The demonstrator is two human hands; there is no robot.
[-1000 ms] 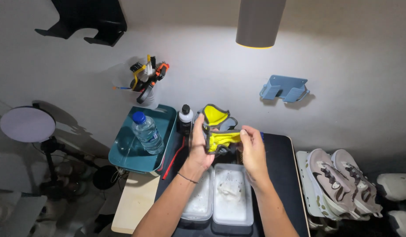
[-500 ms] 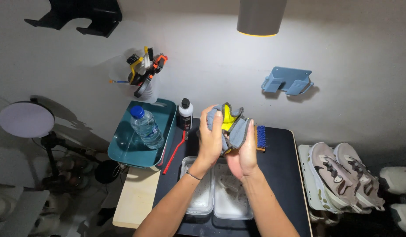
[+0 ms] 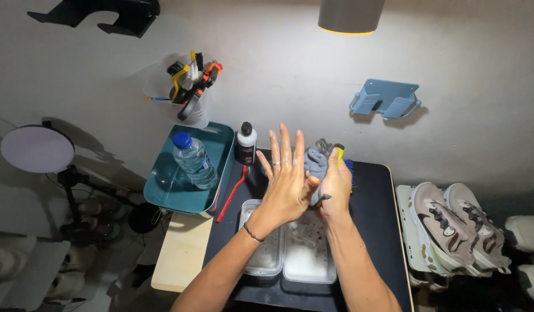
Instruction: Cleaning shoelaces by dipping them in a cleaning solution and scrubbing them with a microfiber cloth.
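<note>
My right hand (image 3: 335,184) grips a grey and yellow shoe (image 3: 318,162), holding it upright over two clear plastic trays (image 3: 267,254). My left hand (image 3: 285,179) is spread flat with its fingers apart, its palm pressed against the shoe's grey side. Both hands are above the black table (image 3: 375,231). Much of the shoe is hidden behind my left hand.
A teal tray (image 3: 169,193) with a water bottle (image 3: 193,160) stands at the left. A black bottle with a white band (image 3: 246,143) and a red brush (image 3: 231,193) lie beside it. A cup of brushes (image 3: 191,92) hangs on the wall. A pair of pale shoes (image 3: 452,222) rests at the right.
The shoe has turned from showing its yellow inside to its grey side. My left hand opened and now lies flat against it, while my right hand keeps hold.
</note>
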